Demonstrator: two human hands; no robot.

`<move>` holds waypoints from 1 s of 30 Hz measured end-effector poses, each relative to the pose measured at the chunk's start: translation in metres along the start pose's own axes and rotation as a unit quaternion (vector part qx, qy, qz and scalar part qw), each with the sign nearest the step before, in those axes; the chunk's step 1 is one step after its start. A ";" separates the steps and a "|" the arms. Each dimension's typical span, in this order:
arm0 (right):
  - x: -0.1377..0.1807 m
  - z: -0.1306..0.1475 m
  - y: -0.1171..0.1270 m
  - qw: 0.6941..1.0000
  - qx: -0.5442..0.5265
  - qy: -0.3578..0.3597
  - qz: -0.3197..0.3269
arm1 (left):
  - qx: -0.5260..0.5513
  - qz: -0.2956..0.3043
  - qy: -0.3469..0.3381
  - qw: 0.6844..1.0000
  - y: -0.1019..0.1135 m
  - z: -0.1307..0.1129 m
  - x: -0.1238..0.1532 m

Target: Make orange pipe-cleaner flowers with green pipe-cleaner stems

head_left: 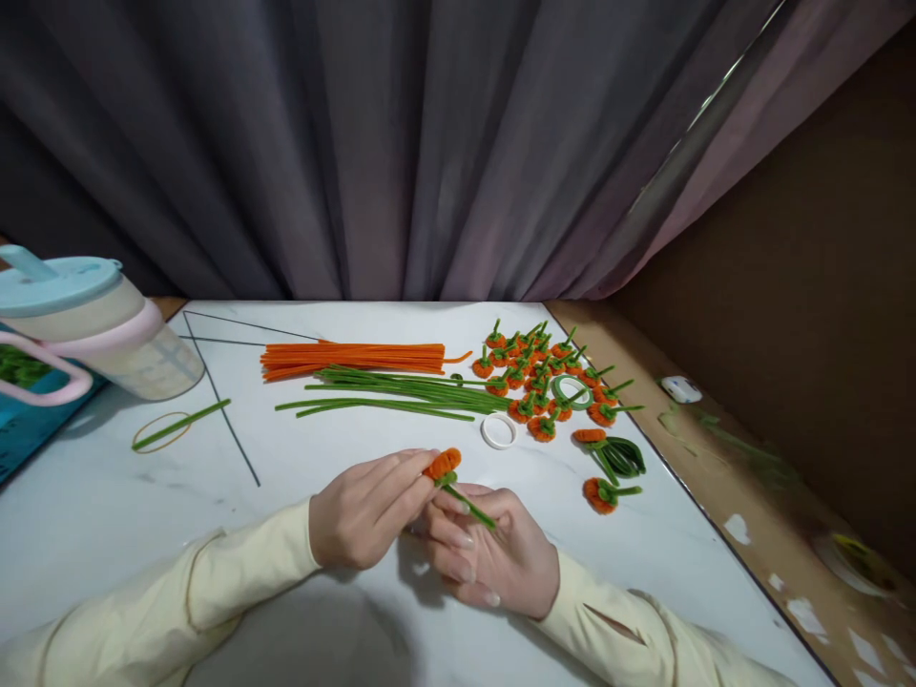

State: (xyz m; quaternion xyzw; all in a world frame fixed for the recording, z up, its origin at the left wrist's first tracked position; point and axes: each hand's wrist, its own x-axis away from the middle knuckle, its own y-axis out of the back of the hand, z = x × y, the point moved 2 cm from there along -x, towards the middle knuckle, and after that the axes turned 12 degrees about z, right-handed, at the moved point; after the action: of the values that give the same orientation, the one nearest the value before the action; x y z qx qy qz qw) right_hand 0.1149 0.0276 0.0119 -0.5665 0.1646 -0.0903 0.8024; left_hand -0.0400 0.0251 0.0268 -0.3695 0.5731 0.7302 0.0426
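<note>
Near the white ring (499,446), the left hand (372,506) pinches an orange puff (443,465), likely light and soft, best held by its stem (475,510); I can't tell the right hand (501,553)'s grip.

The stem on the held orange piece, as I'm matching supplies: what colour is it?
The stem is green, seen in the head view.

Left hand (364,510) is covering the orange pumpkin's (444,464) 9 o'clock edge. Tumbler (154,358) at 9 is running off frame; its handle is hiding part of a blue item (25,434). Left sleeve (143,611) is leaving at 8, right sleeve (630,634) at 5. Curtain (372,143) is getting cropped at 12. Yellow-centred object (855,561) at 4 is showing too blurred to ID.
</note>
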 end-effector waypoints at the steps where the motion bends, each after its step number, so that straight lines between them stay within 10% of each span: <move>1: 0.000 -0.001 0.000 1.000 -0.002 -0.003 0.001 | 0.008 0.003 -0.001 1.000 0.001 0.000 0.000; 30: -0.001 0.001 0.010 0.996 0.075 0.042 -0.028 | 0.007 -0.015 0.029 0.999 0.001 -0.003 -0.006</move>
State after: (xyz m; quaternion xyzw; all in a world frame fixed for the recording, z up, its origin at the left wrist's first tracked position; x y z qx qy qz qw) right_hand 0.1141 0.0323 0.0032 -0.5046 0.1746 -0.1484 0.8324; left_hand -0.0344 0.0242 0.0312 -0.3987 0.5736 0.7145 0.0392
